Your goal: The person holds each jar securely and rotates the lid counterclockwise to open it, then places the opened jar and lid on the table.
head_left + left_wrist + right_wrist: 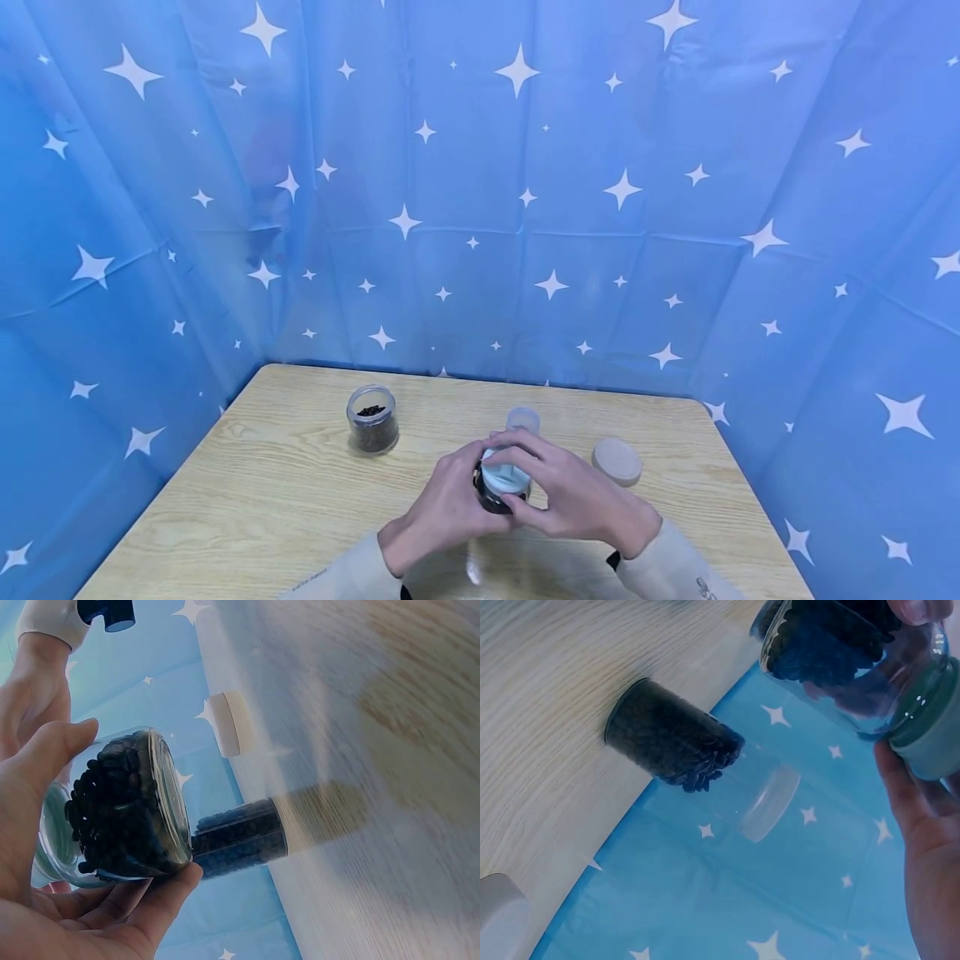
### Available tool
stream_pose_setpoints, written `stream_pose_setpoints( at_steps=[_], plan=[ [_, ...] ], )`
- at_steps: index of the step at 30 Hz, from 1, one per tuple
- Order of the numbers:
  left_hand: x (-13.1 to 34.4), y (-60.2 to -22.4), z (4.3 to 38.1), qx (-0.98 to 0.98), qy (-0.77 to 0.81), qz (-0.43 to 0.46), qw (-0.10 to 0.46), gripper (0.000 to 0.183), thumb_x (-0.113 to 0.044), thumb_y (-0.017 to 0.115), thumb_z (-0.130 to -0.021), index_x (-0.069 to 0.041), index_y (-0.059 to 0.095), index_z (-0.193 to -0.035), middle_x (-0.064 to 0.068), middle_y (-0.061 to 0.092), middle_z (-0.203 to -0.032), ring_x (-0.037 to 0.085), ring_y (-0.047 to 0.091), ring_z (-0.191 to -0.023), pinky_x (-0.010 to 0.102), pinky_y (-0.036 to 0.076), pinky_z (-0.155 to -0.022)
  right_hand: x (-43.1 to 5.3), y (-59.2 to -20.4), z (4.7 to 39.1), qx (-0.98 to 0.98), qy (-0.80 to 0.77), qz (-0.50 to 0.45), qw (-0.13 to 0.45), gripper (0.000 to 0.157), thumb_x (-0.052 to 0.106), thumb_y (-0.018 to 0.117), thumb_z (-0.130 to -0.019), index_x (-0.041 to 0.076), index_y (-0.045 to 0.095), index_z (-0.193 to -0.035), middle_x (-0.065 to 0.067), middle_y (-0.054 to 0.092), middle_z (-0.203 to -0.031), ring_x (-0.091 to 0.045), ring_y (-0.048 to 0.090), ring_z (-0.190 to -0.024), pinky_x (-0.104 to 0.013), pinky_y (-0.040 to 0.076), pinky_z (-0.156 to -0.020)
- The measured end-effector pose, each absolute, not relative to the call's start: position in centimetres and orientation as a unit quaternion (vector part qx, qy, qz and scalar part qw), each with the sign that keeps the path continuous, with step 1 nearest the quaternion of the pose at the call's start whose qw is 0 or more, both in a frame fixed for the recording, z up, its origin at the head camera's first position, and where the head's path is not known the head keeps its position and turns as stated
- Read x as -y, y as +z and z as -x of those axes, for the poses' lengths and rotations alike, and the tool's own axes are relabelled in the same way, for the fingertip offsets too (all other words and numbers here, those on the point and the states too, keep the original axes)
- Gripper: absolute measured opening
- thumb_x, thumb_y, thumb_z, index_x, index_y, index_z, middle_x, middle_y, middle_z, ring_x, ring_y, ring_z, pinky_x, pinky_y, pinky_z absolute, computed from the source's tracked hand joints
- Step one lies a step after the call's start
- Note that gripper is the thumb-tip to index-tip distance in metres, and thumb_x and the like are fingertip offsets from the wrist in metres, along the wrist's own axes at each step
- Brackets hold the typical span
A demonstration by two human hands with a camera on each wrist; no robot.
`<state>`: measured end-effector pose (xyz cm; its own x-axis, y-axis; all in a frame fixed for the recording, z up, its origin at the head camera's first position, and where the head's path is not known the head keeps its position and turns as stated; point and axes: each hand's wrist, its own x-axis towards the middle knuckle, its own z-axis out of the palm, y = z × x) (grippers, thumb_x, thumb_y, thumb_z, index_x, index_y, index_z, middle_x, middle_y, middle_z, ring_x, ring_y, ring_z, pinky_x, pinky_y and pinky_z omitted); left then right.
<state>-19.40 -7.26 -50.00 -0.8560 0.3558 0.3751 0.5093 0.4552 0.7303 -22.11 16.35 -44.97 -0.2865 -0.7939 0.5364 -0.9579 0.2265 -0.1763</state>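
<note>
A clear glass jar (124, 806), partly filled with dark beans, is held above the table. My left hand (448, 493) grips its body, thumb on one side and fingers around the other. On the jar's mouth sits a pale green lid (507, 478). My right hand (566, 490) holds that lid from above, its fingers and thumb spread around the rim (934, 731). How tightly the lid sits cannot be told. Both hands hide much of the jar in the head view.
A lidless glass jar (374, 427) of dark beans stands at the back left. Behind my hands is a tall clear container (667, 739) of dark beans with a translucent cap (771, 802). A round whitish lid (617, 462) lies at the right. A starry blue curtain (480, 183) borders the table.
</note>
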Motion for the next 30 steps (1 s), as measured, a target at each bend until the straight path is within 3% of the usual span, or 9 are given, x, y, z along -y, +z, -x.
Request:
stream_pose_setpoints(
  at_steps=[11, 18, 30],
  plan=[
    [7.3, -50.2, 19.4, 0.848, -0.458, 0.255, 0.080, 0.087, -0.028, 0.104, -0.083, -0.010, 0.064, -0.158, 0.000, 0.081, -0.131, 0.011, 0.078, -0.115, 0.031, 0.068, -0.100, -16.2, -45.2, 21.7, 0.774, 0.241, -0.557, 0.180, 0.042, 0.017, 0.080, -0.108, 0.013, 0.069, -0.148, -0.013, 0.066, -0.158, -0.023, 0.073, -0.138, -0.027, 0.064, -0.111],
    [7.4, -50.3, 19.6, 0.848, -0.453, 0.260, 0.094, 0.067, -0.025, 0.102, -0.083, -0.014, 0.070, -0.140, -0.003, 0.080, -0.121, 0.004, 0.075, -0.103, 0.023, 0.065, -0.087, -15.7, -45.5, 21.0, 0.799, 0.227, -0.510, 0.225, 0.048, 0.032, 0.078, -0.112, 0.015, 0.067, -0.155, -0.012, 0.067, -0.157, -0.026, 0.074, -0.136, -0.036, 0.069, -0.102],
    [7.5, -50.4, 19.6, 0.854, -0.445, 0.252, 0.097, 0.072, -0.027, 0.102, -0.083, -0.011, 0.070, -0.146, 0.000, 0.081, -0.127, 0.010, 0.078, -0.110, 0.025, 0.067, -0.090, -13.8, -46.3, 19.0, 0.829, 0.243, -0.411, 0.292, 0.056, 0.029, 0.093, -0.098, 0.014, 0.073, -0.148, -0.010, 0.070, -0.151, -0.029, 0.074, -0.135, -0.044, 0.071, -0.099]
  ],
)
